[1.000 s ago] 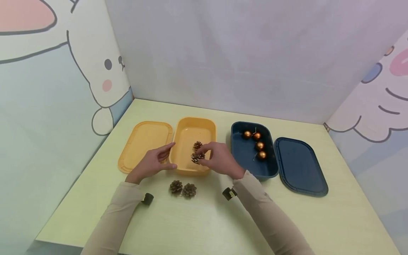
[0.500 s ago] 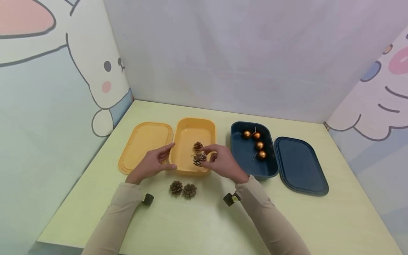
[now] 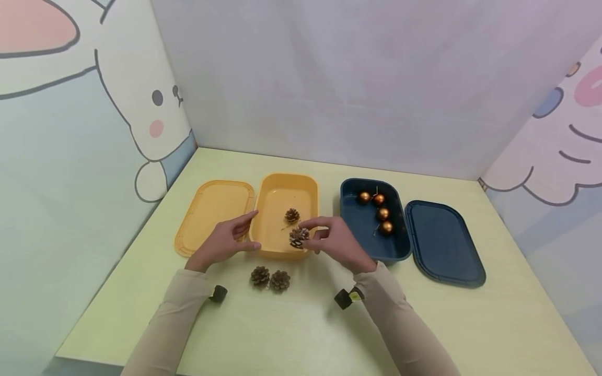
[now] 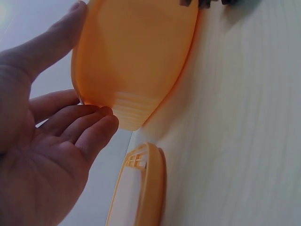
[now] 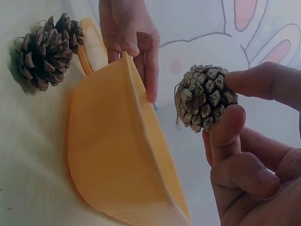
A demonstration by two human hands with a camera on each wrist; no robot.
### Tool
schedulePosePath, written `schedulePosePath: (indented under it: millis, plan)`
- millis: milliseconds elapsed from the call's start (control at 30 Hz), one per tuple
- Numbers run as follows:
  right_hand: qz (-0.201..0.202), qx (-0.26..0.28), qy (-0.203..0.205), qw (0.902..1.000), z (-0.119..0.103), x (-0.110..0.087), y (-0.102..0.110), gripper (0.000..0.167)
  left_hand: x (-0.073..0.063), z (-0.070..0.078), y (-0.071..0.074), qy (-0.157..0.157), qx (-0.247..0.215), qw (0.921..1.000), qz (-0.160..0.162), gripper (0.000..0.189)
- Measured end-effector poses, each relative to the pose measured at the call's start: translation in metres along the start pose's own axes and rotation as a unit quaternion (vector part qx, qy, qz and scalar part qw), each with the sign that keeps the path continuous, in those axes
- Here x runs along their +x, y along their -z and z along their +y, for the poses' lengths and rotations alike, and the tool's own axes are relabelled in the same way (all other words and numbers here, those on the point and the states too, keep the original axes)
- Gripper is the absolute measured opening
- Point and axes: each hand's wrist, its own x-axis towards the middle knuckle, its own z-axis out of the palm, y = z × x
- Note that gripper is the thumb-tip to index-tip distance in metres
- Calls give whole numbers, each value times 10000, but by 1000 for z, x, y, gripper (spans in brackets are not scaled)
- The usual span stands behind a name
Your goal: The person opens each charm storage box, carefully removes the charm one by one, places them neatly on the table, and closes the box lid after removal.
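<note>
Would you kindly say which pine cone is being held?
The pine cone pinched in the right hand; of the others, one lies in the yellow box and two sit on the table.

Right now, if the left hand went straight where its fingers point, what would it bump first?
Probably the yellow box: the left hand seems to touch its rim, though depth is unclear.

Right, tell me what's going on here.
A person's right hand pinches a pine cone above the yellow box, while the left hand touches its left edge. One other cone lies inside; two more sit on the table. The dark blue box holds four copper-coloured balls. The yellow lid and dark blue lid lie beside their boxes.
</note>
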Motion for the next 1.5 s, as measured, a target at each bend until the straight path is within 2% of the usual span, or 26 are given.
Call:
schedulePosePath:
  millis: [133, 600, 767, 967, 1167, 1333, 1500]
  plan:
    - [-10, -5, -12, 10000, 1, -3, 1, 32, 0, -1, 0, 5, -4, 10000, -3, 89]
    - [-201, 242, 325, 9990, 12, -21, -2, 35, 0, -1, 1, 11, -61, 10000, 9, 89]
    - [-249, 7, 352, 9991, 15, -28, -2, 37, -1, -1, 1, 21, -110, 9999, -2, 89]
    - [-258, -276, 583, 9976, 19, -32, 2, 39, 0, -1, 1, -17, -106, 9999, 19, 90]
    - [-504, -513, 783, 9943, 29, -36, 2, 38, 0, -2, 1, 6, -157, 9999, 6, 90]
    - [-756, -754, 698, 9918, 38, -37, -2, 37, 2, -1, 0, 4, -81, 10000, -9, 90]
    - [-820, -913, 478, 9913, 43, -37, -8, 35, 2, -1, 1, 18, -37, 10000, -8, 90]
